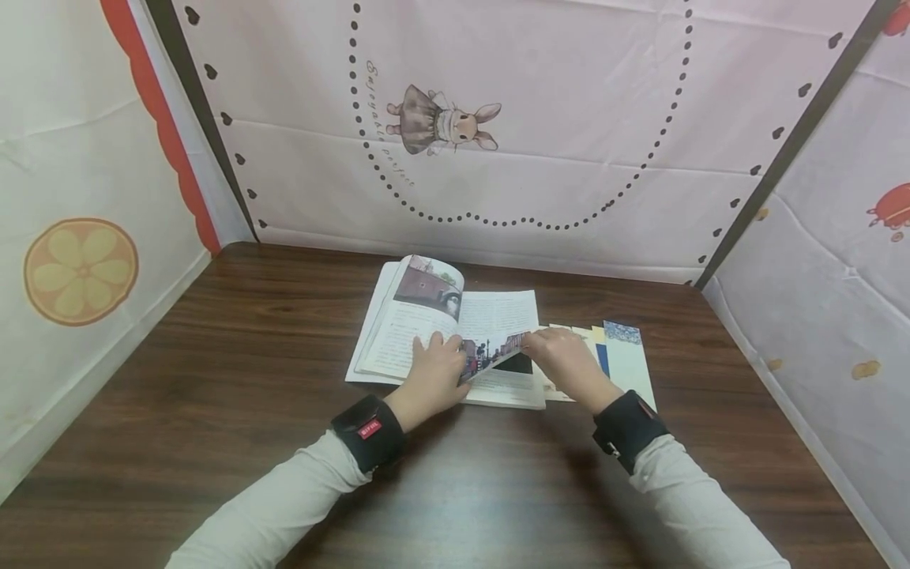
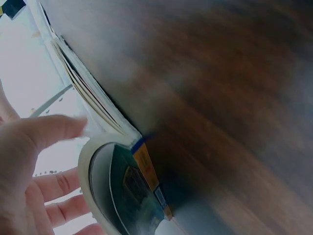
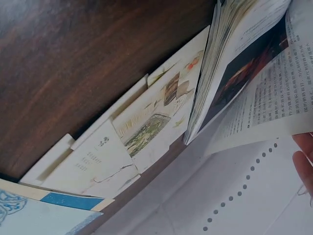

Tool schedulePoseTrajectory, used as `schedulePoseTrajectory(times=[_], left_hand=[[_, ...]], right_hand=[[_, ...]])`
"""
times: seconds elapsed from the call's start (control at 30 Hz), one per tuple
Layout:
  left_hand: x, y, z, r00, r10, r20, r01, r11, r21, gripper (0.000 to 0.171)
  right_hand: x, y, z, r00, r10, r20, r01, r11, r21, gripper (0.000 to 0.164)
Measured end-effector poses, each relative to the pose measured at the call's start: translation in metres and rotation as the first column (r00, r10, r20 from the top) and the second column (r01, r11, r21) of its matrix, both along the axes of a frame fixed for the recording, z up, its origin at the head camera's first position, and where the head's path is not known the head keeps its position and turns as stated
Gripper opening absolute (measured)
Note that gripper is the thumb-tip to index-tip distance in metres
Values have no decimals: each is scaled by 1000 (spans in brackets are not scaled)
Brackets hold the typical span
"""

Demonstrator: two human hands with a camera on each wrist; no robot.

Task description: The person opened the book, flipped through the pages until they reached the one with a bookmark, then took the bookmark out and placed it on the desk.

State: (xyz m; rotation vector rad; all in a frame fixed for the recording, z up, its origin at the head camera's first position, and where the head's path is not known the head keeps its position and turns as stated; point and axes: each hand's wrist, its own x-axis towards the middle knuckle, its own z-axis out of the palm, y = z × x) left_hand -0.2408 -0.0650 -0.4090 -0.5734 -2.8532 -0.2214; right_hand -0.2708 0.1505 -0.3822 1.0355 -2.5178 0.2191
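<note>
An open book (image 1: 498, 310) with printed text and pictures lies on the wooden table. My left hand (image 1: 434, 375) rests on it near the spine, its fingers spread fairly straight across the left pages. In the left wrist view, the book's pages (image 2: 100, 169) bow upward beside the fingers. With thumb and fingertips, my right hand (image 1: 566, 365) pinches the edge of a page (image 1: 490, 357) on the right side. That page is lifted at a slant, its text side (image 3: 274, 98) showing in the right wrist view. A dark picture shows on the page beneath.
Several overlapping cards (image 3: 146, 129) with printed drawings lie at the book's right, partly under the right hand in the head view. The outermost is a pale card (image 1: 629, 359) with a blue pattern. Cloth walls (image 1: 569, 118) stand behind and beside the table (image 1: 284, 332).
</note>
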Motion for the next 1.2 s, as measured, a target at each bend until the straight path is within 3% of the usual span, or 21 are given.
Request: schedulePoseTrajectory(times=[0.23,0.33,0.57,0.7,0.83,0.9,1.0,1.1,1.2], left_hand=[[0,3,-1,997,35,-61,-33,999,26,20],[0,3,1,995,69,-68,-66,997,45,21],[-1,-1,6,994,86,-74,-74,985,156,18],[0,-6,8,994,101,-42,-86,956,281,20],[-1,-13,9,994,111,21,-109,891,441,21],[-3,-18,10,991,122,58,-135,844,518,22],[-6,-24,12,982,152,115,-190,758,624,23],[-8,-31,13,968,190,165,-251,685,683,22],[-9,-39,14,959,223,176,-280,641,714,23]], right_hand=[[3,4,-4,995,-81,52,87,987,-132,38],[4,4,-7,984,-106,146,119,989,-85,51],[5,3,-17,924,-144,353,117,988,98,53],[8,3,-21,900,-150,409,86,982,171,55],[10,3,-24,887,-141,439,58,979,197,51],[10,3,-24,884,-139,446,51,978,203,51],[10,1,-24,874,-154,460,54,973,223,54],[8,-1,-24,867,-170,468,51,965,257,55],[5,-2,-24,874,-168,455,35,958,286,54]])
